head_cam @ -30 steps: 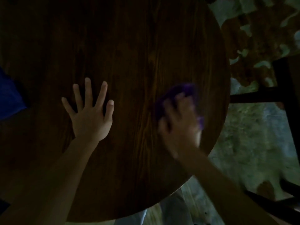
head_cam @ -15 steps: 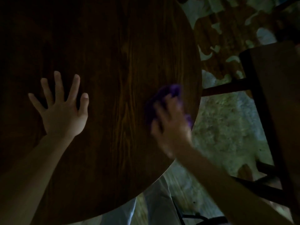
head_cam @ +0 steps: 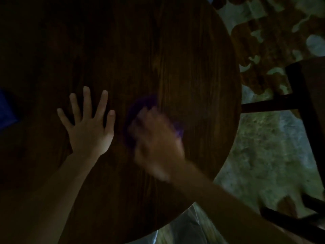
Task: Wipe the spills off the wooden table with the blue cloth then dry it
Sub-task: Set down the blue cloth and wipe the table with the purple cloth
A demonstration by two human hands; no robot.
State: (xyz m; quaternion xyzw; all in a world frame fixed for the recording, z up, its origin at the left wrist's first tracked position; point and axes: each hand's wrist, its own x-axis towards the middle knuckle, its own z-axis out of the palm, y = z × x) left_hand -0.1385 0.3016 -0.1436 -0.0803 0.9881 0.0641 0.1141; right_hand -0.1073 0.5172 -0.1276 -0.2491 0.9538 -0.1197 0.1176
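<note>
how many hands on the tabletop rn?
2. Left hand lies flat, fingers spread, on the wooden table; right hand, blurred, is on the blue cloth just beside it. No others visible.

Bunched blue cloth [head_cam: 142,103] on wooden table [head_cam: 193,67]

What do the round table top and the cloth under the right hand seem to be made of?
Round dark-brown table top: wood or veneer, judging by long grain lines; faint sheen suggests a smooth finish, though light is dim. Blue-purple cloth under the right hand: soft fabric, bunched, matte; blur hides its weave.
</note>
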